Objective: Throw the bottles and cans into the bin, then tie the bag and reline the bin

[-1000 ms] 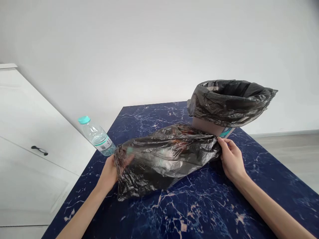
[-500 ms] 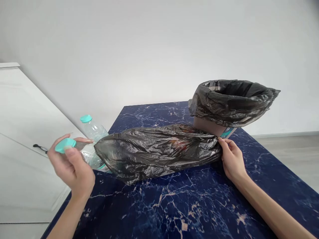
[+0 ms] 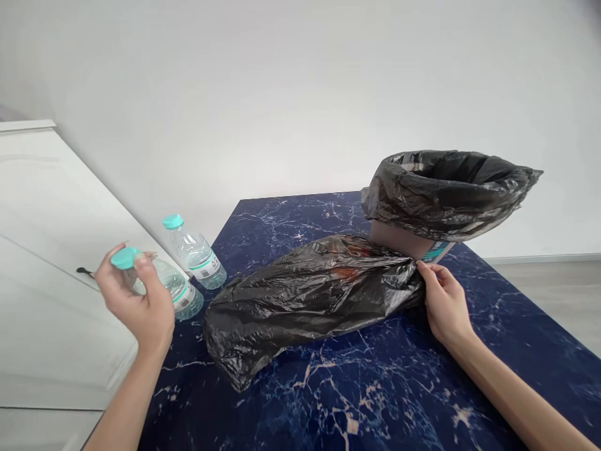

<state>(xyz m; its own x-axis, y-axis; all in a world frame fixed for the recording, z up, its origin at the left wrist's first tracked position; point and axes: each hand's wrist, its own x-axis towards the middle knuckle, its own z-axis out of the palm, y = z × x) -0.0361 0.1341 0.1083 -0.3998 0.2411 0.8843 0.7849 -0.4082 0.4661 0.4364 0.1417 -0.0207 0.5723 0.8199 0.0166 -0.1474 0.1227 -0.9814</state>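
Note:
A black plastic bag (image 3: 310, 300) with something inside lies on its side across the dark blue marble table (image 3: 375, 388). My right hand (image 3: 444, 304) pinches the bag's right end. My left hand (image 3: 138, 300) is closed around the neck of a clear plastic bottle with a teal cap (image 3: 162, 285), held tilted above the table's left edge, clear of the bag. A second clear bottle with a teal cap (image 3: 193, 252) stands on the table just behind it.
A bin lined with a black bag (image 3: 446, 197) stands on the table at the back right, right behind my right hand. A white cabinet (image 3: 42, 238) with a dark handle stands to the left. A white wall lies behind the table.
My left hand reached into the bag's left end and drew a bottle out to the left. The bag's left end then sagged down onto the table. My right hand stayed on the bag's right end.

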